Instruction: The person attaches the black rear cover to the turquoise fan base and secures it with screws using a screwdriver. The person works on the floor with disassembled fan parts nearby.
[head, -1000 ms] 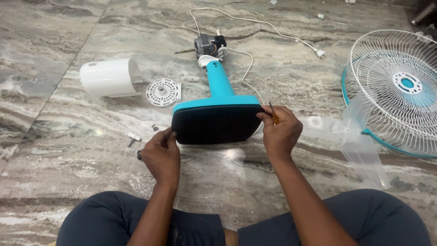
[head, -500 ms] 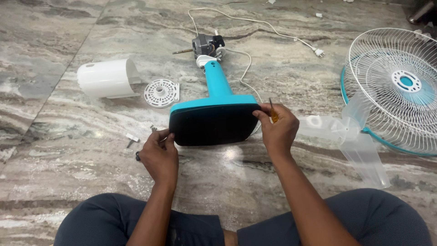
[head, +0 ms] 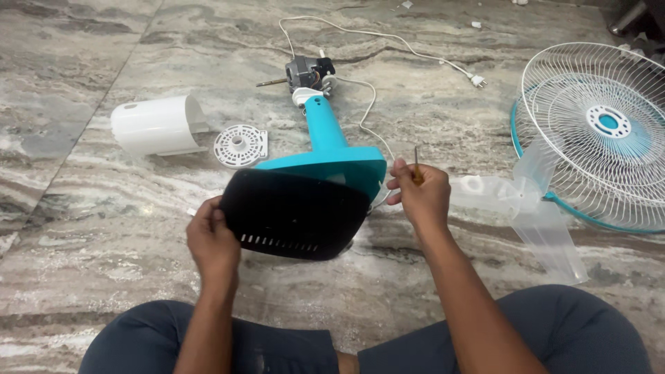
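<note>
Head view: a glossy, grey-veined marble floor (head: 104, 228) fills the room, bare around the knees. The left hand (head: 211, 242) pinches the left edge of the matte black base plate (head: 294, 215), which tilts off the teal fan stand (head: 329, 149). Right of it, the right hand (head: 419, 194) is closed around a thin screwdriver (head: 416, 166). Beyond lie a white wire grille (head: 603, 131) and a clear blade (head: 540, 208).
</note>
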